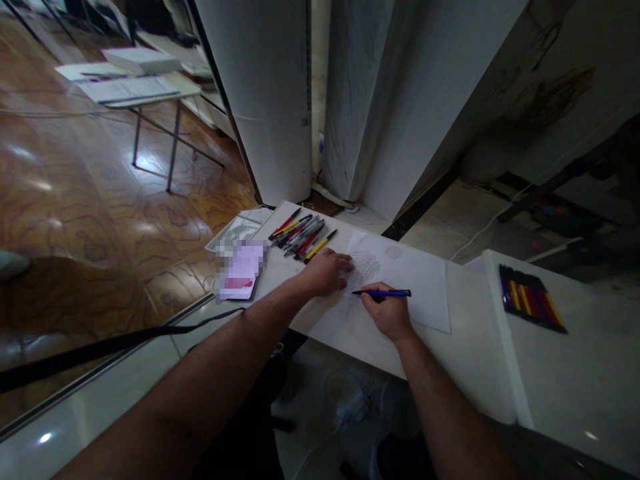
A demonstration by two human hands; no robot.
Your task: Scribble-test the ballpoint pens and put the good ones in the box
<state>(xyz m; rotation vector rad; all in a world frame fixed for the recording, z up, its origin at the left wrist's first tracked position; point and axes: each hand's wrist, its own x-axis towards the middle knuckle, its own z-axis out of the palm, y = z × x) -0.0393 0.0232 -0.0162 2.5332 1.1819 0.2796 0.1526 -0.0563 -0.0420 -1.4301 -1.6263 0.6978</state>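
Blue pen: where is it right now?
In the head view, just right of centre: the blue pen is in the right hand over the paper, its tip pointing toward the left hand.

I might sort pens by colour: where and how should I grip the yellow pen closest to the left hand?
Probably pinch the yellow pen near its dark far end, coming from the paper side: that end juts clear of the other pens, which crowd its left, while the left hand sits by its near end.
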